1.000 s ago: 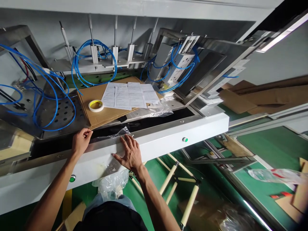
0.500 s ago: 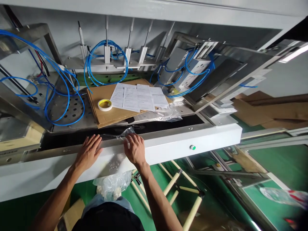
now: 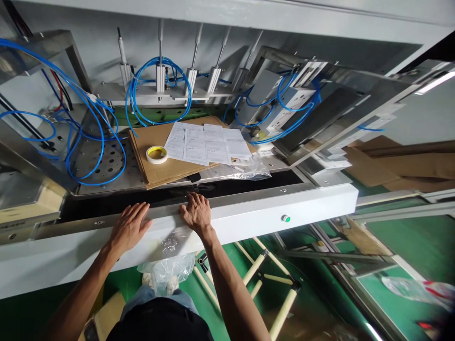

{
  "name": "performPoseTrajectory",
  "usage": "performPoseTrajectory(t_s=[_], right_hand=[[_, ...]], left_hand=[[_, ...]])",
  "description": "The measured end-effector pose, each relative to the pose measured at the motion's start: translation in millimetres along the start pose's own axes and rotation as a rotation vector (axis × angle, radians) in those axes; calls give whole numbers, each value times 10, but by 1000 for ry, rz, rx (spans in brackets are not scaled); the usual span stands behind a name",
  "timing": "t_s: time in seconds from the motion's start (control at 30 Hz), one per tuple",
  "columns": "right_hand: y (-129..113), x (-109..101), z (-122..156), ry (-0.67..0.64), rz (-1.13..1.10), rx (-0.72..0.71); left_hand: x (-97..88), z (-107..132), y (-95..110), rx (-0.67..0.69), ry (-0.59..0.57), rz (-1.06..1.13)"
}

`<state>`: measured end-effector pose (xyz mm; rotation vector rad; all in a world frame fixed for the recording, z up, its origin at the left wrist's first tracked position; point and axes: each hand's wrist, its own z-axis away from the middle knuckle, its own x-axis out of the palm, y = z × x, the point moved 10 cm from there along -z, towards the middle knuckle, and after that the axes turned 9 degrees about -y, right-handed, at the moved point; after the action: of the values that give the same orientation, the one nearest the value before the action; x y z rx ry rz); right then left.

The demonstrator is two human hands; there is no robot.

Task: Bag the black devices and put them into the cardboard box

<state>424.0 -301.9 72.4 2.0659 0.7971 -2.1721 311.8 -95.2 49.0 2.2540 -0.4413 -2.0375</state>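
Note:
My left hand [image 3: 131, 228] lies flat across the metal rim [image 3: 245, 199] and white front beam [image 3: 245, 219] of the machine, fingers stretched out. To its right, my right hand [image 3: 196, 212] rests on the same rim with its fingers forward and thumb apart. Neither hand holds anything that I can see. Clear plastic film [image 3: 170, 270] hangs down the front of the beam below and between my hands. Beyond the rim is a dark slot [image 3: 231, 188]. Brown cardboard sheets [image 3: 156, 176] behind it carry printed papers [image 3: 206, 144] and a roll of tape [image 3: 156, 154].
Coiled blue air hoses [image 3: 95, 142] hang at left, centre and right among upright cylinders [image 3: 160, 78]. More clear plastic [image 3: 252, 169] lies beside the papers. A green button [image 3: 286, 218] sits on the beam. Below stands a frame of cream tubes [image 3: 284, 315].
Plastic film that lay over the rim at my right hand's fingertips no longer shows there. My right hand has shifted slightly left and its fingers lie flatter; the left stays in place.

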Motion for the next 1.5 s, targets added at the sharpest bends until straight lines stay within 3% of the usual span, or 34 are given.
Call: performPoseTrajectory(t_s=[0.17, 0.33, 0.43, 0.5, 0.63, 0.73, 0.83, 0.93, 1.0, 1.13, 1.27, 1.5], right_hand=[[67, -2, -30, 46, -95, -2], [278, -211, -47, 173, -238, 12], [334, -411, 133, 294, -287, -1], [194, -461, 306, 317, -256, -110], [-218, -156, 596, 129, -52, -339], [-243, 81, 703, 52, 26, -301], [-177, 198, 748, 34, 47, -229], [-143, 241, 769, 24, 68, -192], [-140, 249, 774, 18, 80, -187], [-140, 245, 766, 6, 81, -196], [-146, 198, 768, 10, 58, -176], [-237, 190, 876, 15, -17, -151]], left_hand=[[-6, -36, -43, -31, -20, 30], [33, -146, -188, -84, -101, 70], [59, -206, -311, -115, -122, 87], [72, -238, -396, -139, -132, 100], [8, -276, -508, -165, -133, 130], [-141, -216, -520, -162, -87, 145], [-327, -36, -366, -47, 20, 140], [-326, 184, -174, 74, 24, 93], [-247, 277, -139, 78, -12, 46], [-168, 310, -185, 43, -25, -1], [-191, 304, -183, 94, -16, 1], [-231, 408, -255, 168, 88, 71]])
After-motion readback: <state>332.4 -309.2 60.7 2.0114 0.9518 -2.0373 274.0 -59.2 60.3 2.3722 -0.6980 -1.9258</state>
